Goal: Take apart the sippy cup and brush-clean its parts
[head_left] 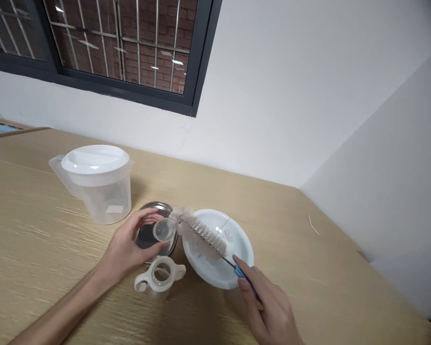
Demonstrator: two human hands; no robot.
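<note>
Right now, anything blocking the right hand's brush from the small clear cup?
Nothing visible: the tip of the brush is right at the small clear cup in the left hand, contact unclear. The white bowl sits below the bristles, not between.

L hand (pixel 127 239) ~8 o'clock, thumb + fingers C-curled, gap twd 3 | R hand (pixel 269 302) ~5 o'clock, fingers curled, index twd 10

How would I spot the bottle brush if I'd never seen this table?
On the wooden table, right of the lidded pitcher, find the white bowl. The bottle brush slants over it, blue handle in the right hand. Unlike its smooth neighbours, it has pale bristles.
</note>
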